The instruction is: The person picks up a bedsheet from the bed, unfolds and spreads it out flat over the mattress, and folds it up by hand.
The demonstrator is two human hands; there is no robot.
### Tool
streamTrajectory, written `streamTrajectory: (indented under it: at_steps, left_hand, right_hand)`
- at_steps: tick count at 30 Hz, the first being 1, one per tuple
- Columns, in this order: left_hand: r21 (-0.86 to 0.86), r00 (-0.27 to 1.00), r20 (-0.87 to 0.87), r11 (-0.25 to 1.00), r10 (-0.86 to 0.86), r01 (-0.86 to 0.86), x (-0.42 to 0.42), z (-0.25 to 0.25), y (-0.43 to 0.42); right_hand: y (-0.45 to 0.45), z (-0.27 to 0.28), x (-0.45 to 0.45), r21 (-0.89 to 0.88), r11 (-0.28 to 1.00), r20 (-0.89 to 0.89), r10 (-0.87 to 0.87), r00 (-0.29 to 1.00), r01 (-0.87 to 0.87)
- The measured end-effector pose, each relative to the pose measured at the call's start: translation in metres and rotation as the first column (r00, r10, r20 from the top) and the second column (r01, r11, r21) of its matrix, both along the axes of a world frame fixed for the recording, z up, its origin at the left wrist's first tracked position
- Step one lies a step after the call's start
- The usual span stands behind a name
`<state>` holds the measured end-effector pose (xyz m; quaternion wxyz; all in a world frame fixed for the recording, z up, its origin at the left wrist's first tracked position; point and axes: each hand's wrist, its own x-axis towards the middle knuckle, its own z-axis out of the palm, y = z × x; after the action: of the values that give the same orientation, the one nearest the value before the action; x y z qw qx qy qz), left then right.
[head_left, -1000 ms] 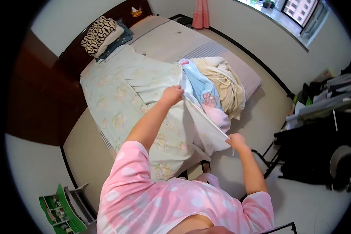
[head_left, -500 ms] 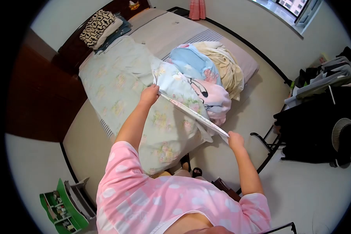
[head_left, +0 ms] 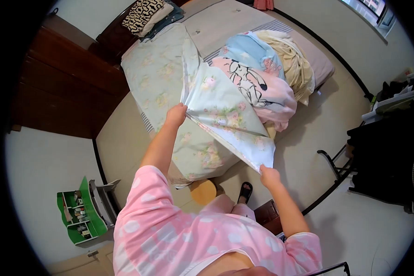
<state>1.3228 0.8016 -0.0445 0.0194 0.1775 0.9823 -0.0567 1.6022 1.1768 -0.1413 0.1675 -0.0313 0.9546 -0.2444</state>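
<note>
A pale green floral sheet [head_left: 163,85] lies over the left half of the bed and hangs past its foot. My left hand [head_left: 176,114] is closed on the sheet's folded edge, near the middle. At the corner on the right, my right hand [head_left: 269,176] grips the same edge. Between the two hands the edge is stretched in a slanting line, with creases fanning out from the left grip. The lifted part shows a whiter floral face. Right behind it lies a heaped pink blanket [head_left: 276,99] with a black line drawing.
On the bed's right side are a light blue blanket [head_left: 248,48] and a cream bundle [head_left: 301,69]. Patterned pillows [head_left: 142,16] lie by the headboard. A round wooden stool [head_left: 203,192] stands at the bed's foot. Dark clothes hang on a rack [head_left: 386,156] at right.
My right hand has moved down and a little left with the sheet's corner. More of the sheet's whiter face now shows. The view has shifted, revealing the stool.
</note>
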Motion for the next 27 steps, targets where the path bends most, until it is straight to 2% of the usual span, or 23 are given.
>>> streamTrajectory:
  at_steps: [2,3,6,10,15,19,22,26,27]
  left_hand:
    - [-0.049,0.999,0.047,0.999,0.013,-0.01,0.012,-0.012,-0.013]
    - [-0.075,0.998,0.067,0.997,0.017,-0.012,0.019,-0.016,-0.018]
    - [-0.107,0.993,0.096,0.993,0.067,-0.057,0.036,-0.031,-0.039]
    - [-0.035,0.995,0.063,0.997,0.076,-0.074,0.05,-0.053,-0.07]
    - [-0.013,0.988,0.125,0.996,0.091,-0.09,0.056,-0.064,-0.107]
    - [0.038,0.989,0.147,0.999,-0.016,0.011,0.047,-0.088,-0.155]
    - [0.104,0.98,0.161,0.989,-0.118,0.102,0.033,-0.111,-0.191]
    - [0.176,0.941,0.208,0.956,-0.267,0.233,0.016,-0.145,-0.235]
    - [0.143,0.924,0.23,0.95,-0.305,0.278,0.017,-0.143,-0.244]
  right_hand:
    - [-0.013,-0.014,0.009,-0.028,0.998,0.007,0.061,0.998,-0.061]
    - [-0.02,-0.016,0.012,0.003,0.994,0.088,0.106,0.99,-0.106]
    - [-0.043,-0.034,0.025,0.005,0.992,0.156,0.125,0.98,-0.128]
    - [-0.078,-0.059,0.043,0.01,0.982,0.209,0.181,0.961,-0.187]
    - [-0.126,-0.078,0.055,0.056,0.97,0.219,0.22,0.951,-0.238]
    - [-0.169,-0.093,0.058,0.097,0.99,0.27,0.073,0.96,-0.103]
    - [-0.208,-0.111,0.071,0.164,0.984,0.202,-0.098,0.975,0.065]
    - [-0.273,-0.098,0.089,0.266,0.923,0.101,-0.314,0.944,0.279]
    - [-0.286,-0.095,0.089,0.285,0.904,0.057,-0.347,0.936,0.318]
